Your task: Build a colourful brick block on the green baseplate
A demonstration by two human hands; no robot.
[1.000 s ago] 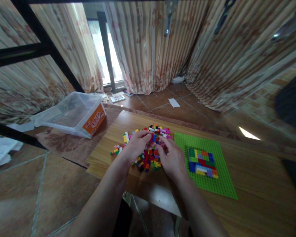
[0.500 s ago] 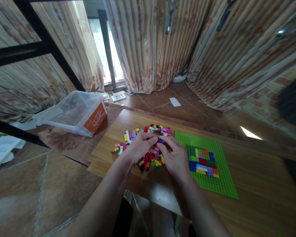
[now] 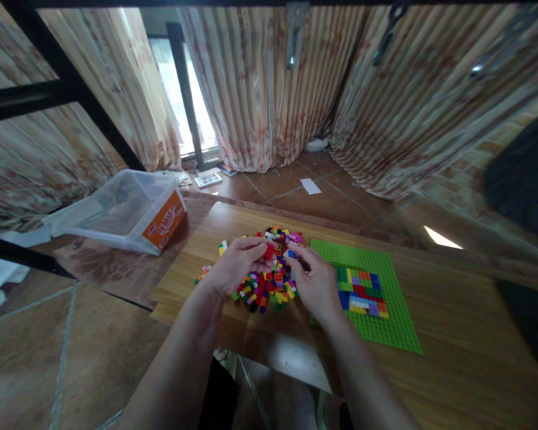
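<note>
Apparently, red brick [image 3: 269, 251] in left grip [image 3: 238, 263].

A red brick [image 3: 269, 251] and a blue brick [image 3: 290, 254] are held apart above a multicoloured pile of loose bricks [image 3: 262, 288].

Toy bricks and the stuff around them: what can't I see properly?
In the head view:
Red brick: partly covered by left hand.
Blue brick: small, partly covered by right hand; can't count its studs.
Brick pile: partly hidden behind both hands.
Green baseplate: left side partly behind right hand.
Dark object: cut off by right edge.
</note>
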